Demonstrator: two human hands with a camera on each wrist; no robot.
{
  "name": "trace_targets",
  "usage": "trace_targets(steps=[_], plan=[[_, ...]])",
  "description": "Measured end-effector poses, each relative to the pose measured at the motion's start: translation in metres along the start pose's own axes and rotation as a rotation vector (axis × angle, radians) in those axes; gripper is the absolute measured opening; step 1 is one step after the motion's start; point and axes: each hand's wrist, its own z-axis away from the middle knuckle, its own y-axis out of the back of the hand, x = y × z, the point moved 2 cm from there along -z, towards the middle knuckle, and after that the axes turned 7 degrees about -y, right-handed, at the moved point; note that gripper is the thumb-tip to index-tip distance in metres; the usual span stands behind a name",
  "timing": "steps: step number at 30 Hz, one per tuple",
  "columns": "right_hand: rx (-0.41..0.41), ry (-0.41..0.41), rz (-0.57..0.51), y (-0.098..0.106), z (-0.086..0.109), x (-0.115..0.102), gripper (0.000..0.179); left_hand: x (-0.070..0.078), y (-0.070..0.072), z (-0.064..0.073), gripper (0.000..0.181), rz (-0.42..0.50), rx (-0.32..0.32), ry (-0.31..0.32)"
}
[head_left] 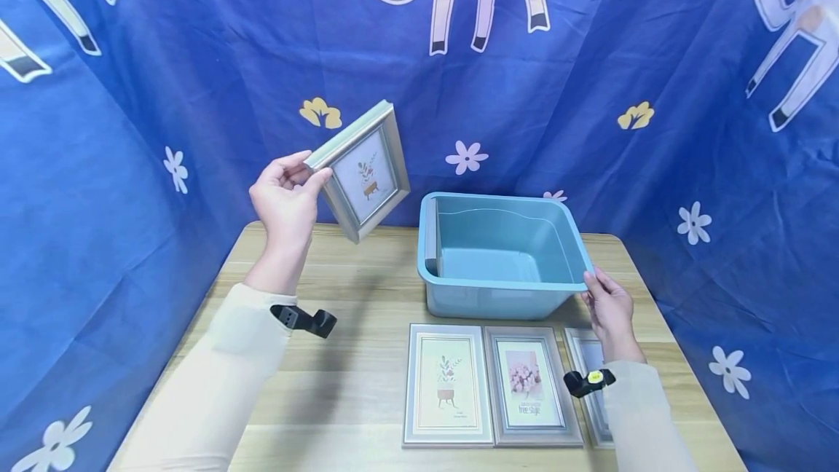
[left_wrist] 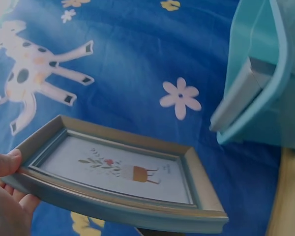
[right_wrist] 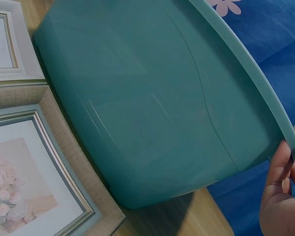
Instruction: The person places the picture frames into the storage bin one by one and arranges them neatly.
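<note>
My left hand (head_left: 286,195) pinches one corner of a silvery picture frame (head_left: 396,138) and holds it up, tilted, left of the bin. A potted-plant print shows inside it; in the left wrist view the thumb lies on the border of this picture frame (left_wrist: 123,130) with fingers beneath. My right hand (head_left: 611,304) pinches the near right corner of the blue-green plastic bin's rim (head_left: 505,285). In the right wrist view, thumb and fingers close around that rim (right_wrist: 265,81). Another picture frame (head_left: 432,235) stands on edge against the bin's left inner wall.
In front of the bin, a plant-print picture frame (head_left: 448,384) and a pink-flower picture frame (head_left: 529,388) lie side by side on the wooden table (head_left: 341,384). A third picture frame (head_left: 585,355) is partly covered by my right arm. Blue patterned cloth (head_left: 262,79) surrounds the table.
</note>
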Motion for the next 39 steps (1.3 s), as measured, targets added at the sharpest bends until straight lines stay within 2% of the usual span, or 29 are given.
trace_targets(steps=[3, 8, 17, 23, 30, 34, 39], plan=[[-0.006, 0.01, 0.001, 0.0, 0.001, 0.0, 0.058, 0.008, -0.007, 0.002, 0.031, 0.009, 0.016, -0.047], [-0.006, 0.008, 0.002, -0.001, 0.003, -0.001, 0.058, 0.018, -0.021, 0.007, 0.033, 0.063, 0.029, -0.09], [-0.003, -0.005, 0.0, 0.0, 0.002, -0.001, 0.055, 0.03, -0.049, 0.018, 0.034, 0.2, 0.023, -0.107], [0.004, 0.014, 0.008, 0.001, 0.0, 0.0, 0.055, 0.031, -0.067, 0.028, 0.034, 0.227, 0.017, -0.109], [0.018, 0.014, -0.016, 0.002, -0.003, 0.002, 0.052, 0.031, -0.087, 0.043, 0.034, 0.257, 0.003, -0.075], [0.02, 0.016, -0.02, 0.002, -0.004, 0.002, 0.048, 0.029, -0.095, 0.052, 0.032, 0.242, -0.01, -0.05], [0.017, 0.011, -0.004, 0.002, -0.003, 0.001, 0.053, 0.025, -0.103, 0.063, 0.032, 0.216, -0.026, -0.006]])
